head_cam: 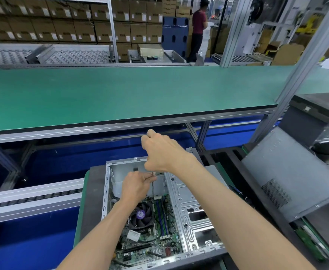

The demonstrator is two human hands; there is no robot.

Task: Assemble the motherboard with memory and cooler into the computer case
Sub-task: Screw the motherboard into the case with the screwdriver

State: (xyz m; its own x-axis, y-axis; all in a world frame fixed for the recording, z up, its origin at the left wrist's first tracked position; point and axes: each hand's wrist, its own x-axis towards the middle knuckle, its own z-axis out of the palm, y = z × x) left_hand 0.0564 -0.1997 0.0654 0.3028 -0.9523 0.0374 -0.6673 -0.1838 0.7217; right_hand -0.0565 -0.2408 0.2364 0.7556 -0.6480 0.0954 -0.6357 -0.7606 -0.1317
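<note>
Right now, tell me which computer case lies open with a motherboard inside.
The computer case under both hands: fan and memory visible inside. The grey case at right is closed and tilted.

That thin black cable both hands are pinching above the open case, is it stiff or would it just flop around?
Probably floppy: the thin black cable hangs slack from the left hand and right hand towards the motherboard. Likely very light, given how thin it is.

Long green workbench across the middle, aluminium frame posts at right. Roller conveyor near left. Stacked cardboard boxes on far shelving, blue pallets beside them, person in red shirt far right.
</note>
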